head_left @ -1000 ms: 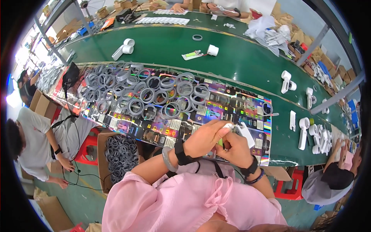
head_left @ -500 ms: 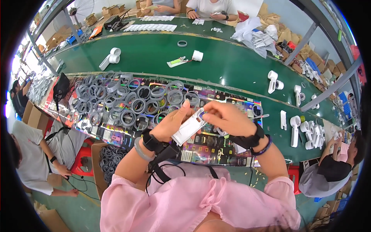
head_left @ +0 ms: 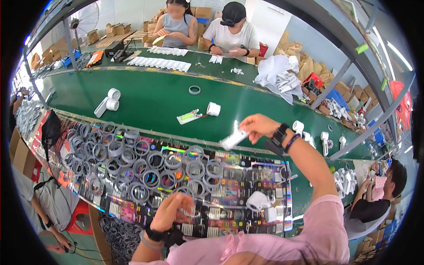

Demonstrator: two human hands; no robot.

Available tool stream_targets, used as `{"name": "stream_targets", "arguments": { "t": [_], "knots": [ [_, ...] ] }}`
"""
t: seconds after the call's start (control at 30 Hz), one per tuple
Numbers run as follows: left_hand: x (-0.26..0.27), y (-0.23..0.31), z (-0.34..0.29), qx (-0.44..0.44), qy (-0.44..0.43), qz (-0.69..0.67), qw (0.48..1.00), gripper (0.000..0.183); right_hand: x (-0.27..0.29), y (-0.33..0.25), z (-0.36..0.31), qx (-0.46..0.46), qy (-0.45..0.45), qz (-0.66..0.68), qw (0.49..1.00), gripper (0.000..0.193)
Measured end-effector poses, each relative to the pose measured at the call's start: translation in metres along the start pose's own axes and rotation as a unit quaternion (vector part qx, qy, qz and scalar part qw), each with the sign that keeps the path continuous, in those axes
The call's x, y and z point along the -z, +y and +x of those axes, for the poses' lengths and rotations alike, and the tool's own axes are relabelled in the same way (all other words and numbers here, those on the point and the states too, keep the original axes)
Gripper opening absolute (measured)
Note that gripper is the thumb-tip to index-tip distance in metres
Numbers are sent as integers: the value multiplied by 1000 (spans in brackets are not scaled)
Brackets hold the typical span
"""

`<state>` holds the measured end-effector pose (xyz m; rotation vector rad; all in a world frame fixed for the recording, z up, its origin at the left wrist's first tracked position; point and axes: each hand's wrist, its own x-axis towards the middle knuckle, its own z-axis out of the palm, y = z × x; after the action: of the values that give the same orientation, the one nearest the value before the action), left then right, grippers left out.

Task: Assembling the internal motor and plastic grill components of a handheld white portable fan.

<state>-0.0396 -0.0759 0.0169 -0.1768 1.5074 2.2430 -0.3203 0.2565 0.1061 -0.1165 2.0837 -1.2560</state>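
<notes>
My right hand [head_left: 261, 126] reaches over the near edge of the green belt, gripping one end of a long white plastic shell [head_left: 234, 140]. The shell is tilted and slightly blurred. My left hand [head_left: 169, 212] hovers low over the printed sheet, fingers loosely curled and apart, with nothing visible in them. Just beyond it lies a spread of grey plastic rings [head_left: 152, 178]. A white part with a round head [head_left: 257, 201] rests on the sheet, nearer to me than my right hand.
On the green belt [head_left: 150, 108] lie a white piece with two round ends [head_left: 108, 101], a single grey ring [head_left: 194, 90] and an opened white part with a wired battery [head_left: 191, 116]. A box of rings [head_left: 117, 238] stands lower left. Co-workers sit opposite and at both sides.
My hands have separated. The right has carried the white shell forward to the belt's edge; the left has let go and dropped back. The view has tilted up, and the white round-headed part shows.
</notes>
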Motion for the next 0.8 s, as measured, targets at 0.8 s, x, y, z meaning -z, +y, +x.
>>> {"name": "stream_targets", "arguments": {
  "t": [0.8],
  "knots": [
    [16,-33,14,-70,81,-77,991,21,-38,68,-167,96,-36,-366,925,55]
  ]
}}
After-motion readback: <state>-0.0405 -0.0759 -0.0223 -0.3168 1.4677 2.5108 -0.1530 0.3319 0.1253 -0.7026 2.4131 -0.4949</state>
